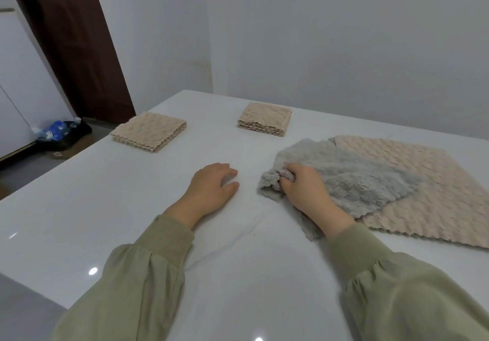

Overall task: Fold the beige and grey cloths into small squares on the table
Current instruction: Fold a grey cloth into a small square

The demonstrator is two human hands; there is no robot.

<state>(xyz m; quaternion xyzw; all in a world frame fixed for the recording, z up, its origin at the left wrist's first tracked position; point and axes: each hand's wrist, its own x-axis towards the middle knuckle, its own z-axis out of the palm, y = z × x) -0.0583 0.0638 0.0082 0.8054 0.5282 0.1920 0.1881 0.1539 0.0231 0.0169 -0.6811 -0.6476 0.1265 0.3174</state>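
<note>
The right hand (304, 187) gripped a bunched corner of the grey cloth (352, 179), fingers curled into the pile. That cloth lay partly over a flat beige cloth (412, 182) at the right of the white tabletop (132, 208). The left hand (211, 187) rested on the tabletop, fingers relaxed, holding nothing. Two folded beige squares sat farther back, one left (148, 131), one centre (265, 119).

bare table (132, 208) at left, two folded beige squares (148, 131) beyond
</note>
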